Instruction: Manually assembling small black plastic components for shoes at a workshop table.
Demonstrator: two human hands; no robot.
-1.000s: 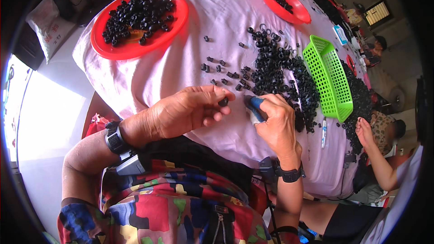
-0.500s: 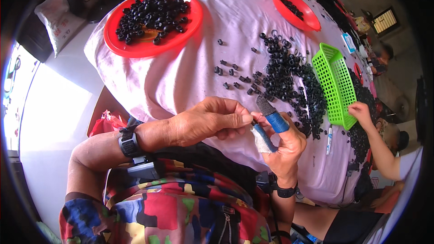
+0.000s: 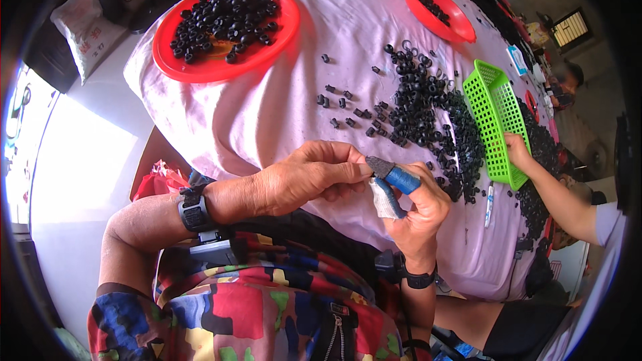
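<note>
1. I saw my left hand [image 3: 304, 177] held over the near edge of the cloth-covered table [image 3: 267, 113], fingers curled in and the thumb and forefinger pinched together at the tip; whatever sat in that pinch was too small for me to make out.
2. My right hand [image 3: 418, 210] was just beside it, on the right, its fingertips meeting the left hand's pinch. The forefinger wore a blue finger cot [image 3: 400, 177] and the thumb a whitish one [image 3: 386, 199]; the other fingers were loosely folded. I could not tell whether it gripped a piece.
3. The heap of small black parts [image 3: 428, 120] lay on the cloth beyond my hands, to the far right, with rings and short sleeves scattered out toward the left of it.
4. A green plastic basket [image 3: 498, 117] stood just right of that heap, touching its edge.
5. A red tray [image 3: 221, 30] with more black parts sat at the far left, well apart from my hands; a second red tray [image 3: 438, 10] lay at the far right.
6. Another person's hand [image 3: 518, 150] rested at the near end of the green basket, the arm coming in from the right.
7. A black watch [image 3: 194, 207] was on my left wrist.
</note>
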